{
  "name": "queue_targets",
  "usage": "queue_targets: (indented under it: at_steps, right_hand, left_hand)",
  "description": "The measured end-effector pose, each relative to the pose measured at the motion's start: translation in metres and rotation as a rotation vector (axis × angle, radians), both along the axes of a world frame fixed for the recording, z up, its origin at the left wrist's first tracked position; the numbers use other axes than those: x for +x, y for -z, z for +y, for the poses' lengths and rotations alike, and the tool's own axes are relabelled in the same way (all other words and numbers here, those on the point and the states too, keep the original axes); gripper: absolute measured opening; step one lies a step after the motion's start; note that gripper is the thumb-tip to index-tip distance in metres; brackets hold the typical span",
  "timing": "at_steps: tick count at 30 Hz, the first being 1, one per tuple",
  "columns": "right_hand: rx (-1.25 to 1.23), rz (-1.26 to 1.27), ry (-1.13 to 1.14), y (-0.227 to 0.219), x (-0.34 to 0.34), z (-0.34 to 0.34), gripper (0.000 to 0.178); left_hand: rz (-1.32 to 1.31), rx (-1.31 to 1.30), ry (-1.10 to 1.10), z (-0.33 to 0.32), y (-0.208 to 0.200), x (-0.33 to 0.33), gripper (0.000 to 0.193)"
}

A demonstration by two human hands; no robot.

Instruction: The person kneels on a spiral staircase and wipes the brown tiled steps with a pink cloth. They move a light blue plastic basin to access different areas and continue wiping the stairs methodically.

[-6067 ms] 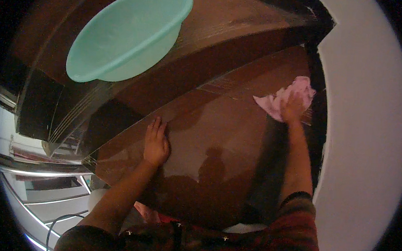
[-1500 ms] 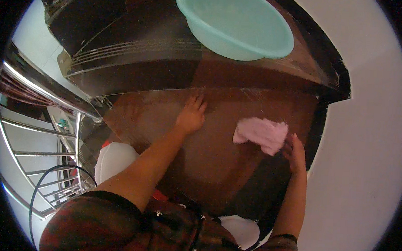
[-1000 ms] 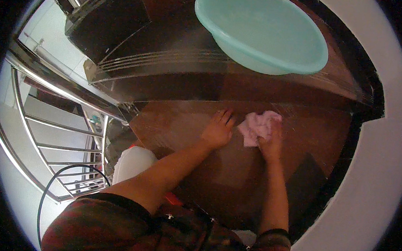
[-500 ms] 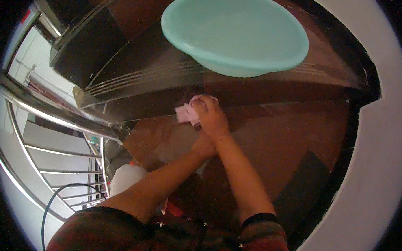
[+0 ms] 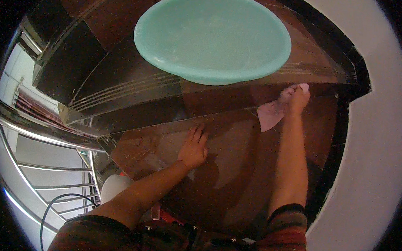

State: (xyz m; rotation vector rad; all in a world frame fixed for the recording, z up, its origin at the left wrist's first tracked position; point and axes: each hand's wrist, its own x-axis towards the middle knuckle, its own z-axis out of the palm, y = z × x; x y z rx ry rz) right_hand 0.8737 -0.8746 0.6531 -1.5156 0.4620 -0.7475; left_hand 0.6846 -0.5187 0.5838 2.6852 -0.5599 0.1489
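right hand [image 5: 298,103] grips crumpled pink fabric cloth [image 5: 270,115] | left hand [image 5: 193,148] spread on flat, glossy brown step [image 5: 232,185] | flatter cloth should wipe better

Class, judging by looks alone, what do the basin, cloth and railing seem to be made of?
Basin: probably plastic, smooth with a slight sheen; its even mint-green colour and rounded, moulded-looking rim suggest it.
Pink cloth in the right hand: soft, matt fabric, since it bunches in the grip; the fibre can't be told.
Railing: metal, likely polished steel, given its silvery, bright reflections.
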Motion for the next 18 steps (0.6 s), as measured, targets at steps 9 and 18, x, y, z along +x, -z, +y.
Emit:
queue_targets:
  at_steps: [9, 18]
  right_hand:
    - [-0.308, -0.022, -0.333, 0.013, -0.132, 0.321, 0.091]
    - [-0.286, -0.039, -0.378, 0.039, -0.068, 0.187, 0.041]
  left_hand:
    - [0.247, -0.77, -0.211, -0.004, 0.009, -0.001, 0.054]
    - [-0.053, 0.0, -0.04, 0.011, 0.006, -0.004, 0.054]
